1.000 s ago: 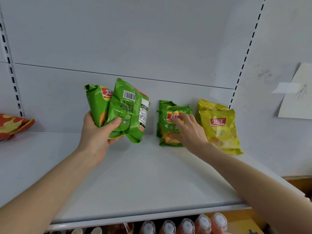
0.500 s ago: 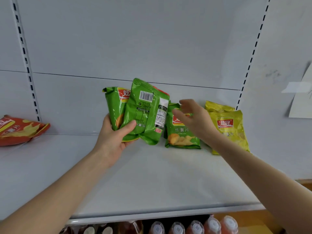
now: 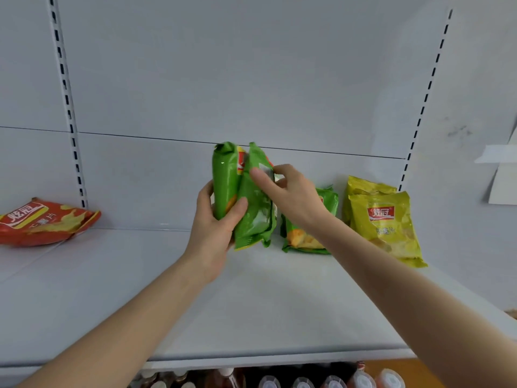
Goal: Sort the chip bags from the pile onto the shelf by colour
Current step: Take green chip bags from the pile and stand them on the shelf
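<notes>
My left hand (image 3: pixel 215 228) grips two green chip bags upright above the white shelf (image 3: pixel 195 303): a left green bag (image 3: pixel 225 183) and a right green bag (image 3: pixel 256 217) showing its back with a barcode. My right hand (image 3: pixel 291 194) pinches the top edge of the right green bag. Behind my right wrist a third green bag (image 3: pixel 307 239) leans against the back panel. Two yellow bags (image 3: pixel 383 222) stand to its right. A red bag (image 3: pixel 42 222) lies flat at the far left.
Perforated shelf uprights run up the back panel at left (image 3: pixel 70 107) and right (image 3: pixel 425 102). A taped paper sheet (image 3: pixel 503 175) hangs on the right wall. Bottle caps (image 3: pixel 302 382) show on the level below the shelf's front edge.
My right hand left the leaning green bag and moved left onto the top of the bag in my left hand. The held bags turned more edge-on. The view shifted left.
</notes>
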Motion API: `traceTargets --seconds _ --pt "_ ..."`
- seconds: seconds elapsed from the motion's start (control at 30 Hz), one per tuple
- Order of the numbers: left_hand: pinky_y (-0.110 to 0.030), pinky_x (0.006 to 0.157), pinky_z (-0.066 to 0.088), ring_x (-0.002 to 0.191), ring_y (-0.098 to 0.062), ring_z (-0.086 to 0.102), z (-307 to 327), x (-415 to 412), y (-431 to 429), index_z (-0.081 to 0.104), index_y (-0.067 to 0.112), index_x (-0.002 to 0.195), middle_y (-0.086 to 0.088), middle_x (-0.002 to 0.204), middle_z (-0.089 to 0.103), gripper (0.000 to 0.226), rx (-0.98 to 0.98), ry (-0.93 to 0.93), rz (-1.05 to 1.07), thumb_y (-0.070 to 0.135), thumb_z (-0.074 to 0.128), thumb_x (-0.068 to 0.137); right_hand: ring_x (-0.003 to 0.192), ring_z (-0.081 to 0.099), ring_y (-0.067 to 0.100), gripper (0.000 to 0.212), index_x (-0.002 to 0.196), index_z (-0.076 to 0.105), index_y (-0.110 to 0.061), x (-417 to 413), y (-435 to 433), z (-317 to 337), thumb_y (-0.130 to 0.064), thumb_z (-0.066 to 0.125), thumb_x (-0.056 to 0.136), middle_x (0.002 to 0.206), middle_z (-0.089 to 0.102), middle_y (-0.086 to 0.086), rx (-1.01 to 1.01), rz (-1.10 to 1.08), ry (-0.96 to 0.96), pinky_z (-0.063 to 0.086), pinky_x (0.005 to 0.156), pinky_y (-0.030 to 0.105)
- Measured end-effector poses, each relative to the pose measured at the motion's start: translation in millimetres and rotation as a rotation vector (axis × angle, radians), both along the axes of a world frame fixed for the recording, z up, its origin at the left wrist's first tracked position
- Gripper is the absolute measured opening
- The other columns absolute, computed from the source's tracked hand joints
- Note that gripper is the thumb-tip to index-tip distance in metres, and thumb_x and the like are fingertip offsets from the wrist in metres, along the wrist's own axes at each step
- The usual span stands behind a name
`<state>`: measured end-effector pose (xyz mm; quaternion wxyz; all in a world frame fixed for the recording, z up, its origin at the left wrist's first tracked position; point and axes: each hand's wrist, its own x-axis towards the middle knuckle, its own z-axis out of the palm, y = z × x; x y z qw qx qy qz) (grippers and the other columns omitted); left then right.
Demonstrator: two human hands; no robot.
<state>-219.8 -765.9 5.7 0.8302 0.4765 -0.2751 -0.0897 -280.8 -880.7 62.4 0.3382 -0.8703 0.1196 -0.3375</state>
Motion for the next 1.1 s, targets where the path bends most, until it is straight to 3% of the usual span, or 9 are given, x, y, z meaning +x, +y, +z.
traceTargets --seconds 0.07,0.17,0.27,0.4,0.53,0.73,0.9,1.0,1.1 --pt "-0.029 0.068 0.059 0.088 -0.012 0.07 2 -3 0 0.041 0.034 0.124 0.004 0.112 0.064 0.036 0.015 -0.026 -0.009 0.017 0.053 0.094 0.093 0.06 0.013 0.06 0.114 0.049 -0.015 4 3 1 -0.056 0.066 0.075 0.099 0.062 -0.004 0.066 0.03 0.028 0.049 0.079 0.029" --pt "-0.031 0.067 0.058 0.093 -0.016 0.066 7 2 5 0.039 0.027 0.128 0.002 0.116 0.059 0.032 -0.016 0.047 0.059 0.018 0.047 0.098 0.097 0.063 0.021 0.048 0.116 0.052 -0.013 1 -5 3 -0.03 0.073 0.077 0.106 0.064 0.004 0.112 0.056 -0.041 0.054 0.084 0.04" --pt "-0.035 0.068 0.055 0.095 -0.016 0.061 10 16 15 0.039 0.021 0.129 -0.001 0.121 0.054 0.032 -0.06 0.176 0.159 0.016 0.047 0.099 0.081 0.069 0.025 0.016 0.098 0.059 -0.014 -13 -20 13 -0.009 0.065 0.084 0.091 0.069 0.008 0.54 0.305 -0.136 0.059 0.072 0.038" --pt "-0.035 0.06 0.057 0.095 -0.019 0.063 8 11 14 0.045 0.021 0.118 -0.001 0.115 0.059 0.02 -0.045 0.237 0.068 0.021 0.048 0.098 0.074 0.07 0.023 0.017 0.098 0.06 -0.007 -19 -28 15 -0.008 0.063 0.081 0.086 0.072 0.01 0.767 0.492 -0.12 0.059 0.071 0.036" --pt "-0.036 0.063 0.059 0.087 -0.016 0.07 11 -5 8 0.049 0.018 0.121 -0.001 0.109 0.068 0.04 -0.05 0.191 -0.122 0.028 0.062 0.084 0.079 0.069 0.025 0.038 0.103 0.058 -0.003 -16 -26 5 -0.02 0.066 0.07 0.095 0.07 0.014 0.738 0.485 -0.119 0.058 0.075 0.039" --pt "-0.032 0.058 0.058 0.09 -0.021 0.068 9 0 5 0.045 0.011 0.128 -0.009 0.117 0.064 0.049 -0.104 0.194 0.024 0.004 0.065 0.084 0.086 0.067 0.018 0.056 0.121 0.05 -0.01 -20 -27 -4 -0.043 0.067 0.079 0.105 0.066 0.01 0.503 0.124 -0.113 0.055 0.065 0.029" --pt "-0.033 0.06 0.059 0.098 -0.022 0.066 11 4 7 0.044 0.012 0.128 -0.009 0.119 0.063 0.047 -0.124 0.22 0.058 0.017 0.065 0.086 0.061 0.067 0.007 0.037 0.113 0.052 -0.008 -28 -28 -4 -0.02 0.069 0.082 0.086 0.069 0.005 0.465 0.169 -0.046 0.054 0.053 0.02" --pt "-0.034 0.062 0.059 0.094 -0.022 0.067 17 18 19 0.047 0.016 0.122 -0.007 0.117 0.064 0.042 -0.087 0.235 0.09 0.032 0.063 0.086 0.07 0.068 0.012 0.026 0.106 0.058 -0.017 -41 -45 19 -0.021 0.068 0.083 0.092 0.071 0.007 0.336 0.178 0.176 0.056 0.063 0.025" --pt "-0.034 0.063 0.055 0.084 -0.017 0.067 24 19 28 0.048 0.019 0.122 -0.002 0.106 0.067 0.062 0.035 0.179 0.04 0.047 0.065 0.07 0.081 0.06 0.007 0.019 0.095 0.057 -0.031 -49 -50 33 -0.026 0.069 0.081 0.094 0.07 -0.005 0.009 0.24 0.526 0.045 0.071 0.024"
